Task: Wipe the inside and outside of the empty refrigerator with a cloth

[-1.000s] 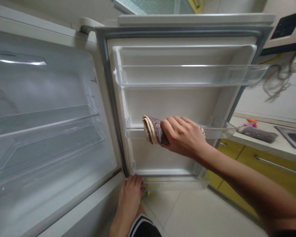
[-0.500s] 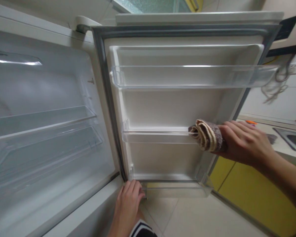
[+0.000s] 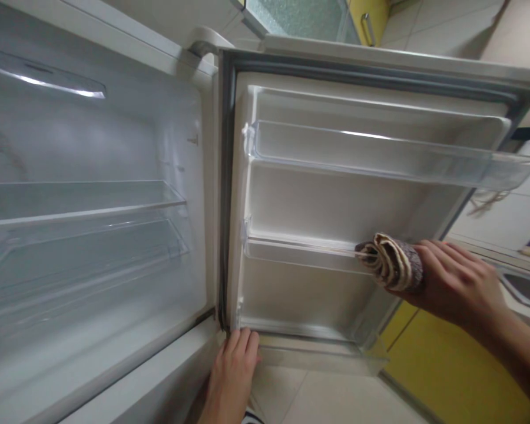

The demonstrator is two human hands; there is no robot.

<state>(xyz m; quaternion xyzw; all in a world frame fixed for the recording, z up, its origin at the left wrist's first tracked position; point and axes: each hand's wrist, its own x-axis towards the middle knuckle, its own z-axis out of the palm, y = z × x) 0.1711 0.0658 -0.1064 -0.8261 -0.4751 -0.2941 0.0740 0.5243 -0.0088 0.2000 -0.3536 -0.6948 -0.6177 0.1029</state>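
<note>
My right hand [image 3: 459, 280] is closed round a rolled brown cloth [image 3: 393, 264] with cream edges. The roll's end is against the clear middle shelf [image 3: 300, 250] on the inside of the open fridge door [image 3: 318, 203], towards its right end. Down at the door's lower hinge-side corner, my left hand [image 3: 236, 365] has its fingers together, curled over the left end of the clear bottom shelf [image 3: 309, 356]. Its fingertips and thumb are partly hidden. A clear top shelf [image 3: 380, 154] juts out above the cloth.
The fridge compartment [image 3: 92, 147], with glass shelves [image 3: 79, 212], opens on the left. Yellow cabinets [image 3: 450, 359] and a counter with a sink [image 3: 523, 288] lie to the right. Tiled floor [image 3: 318, 400] shows below the door.
The view has tilted and swung left, so the door appears further right. My right hand still holds the cloth at the middle shelf, and my left hand stays at the lower corner.
</note>
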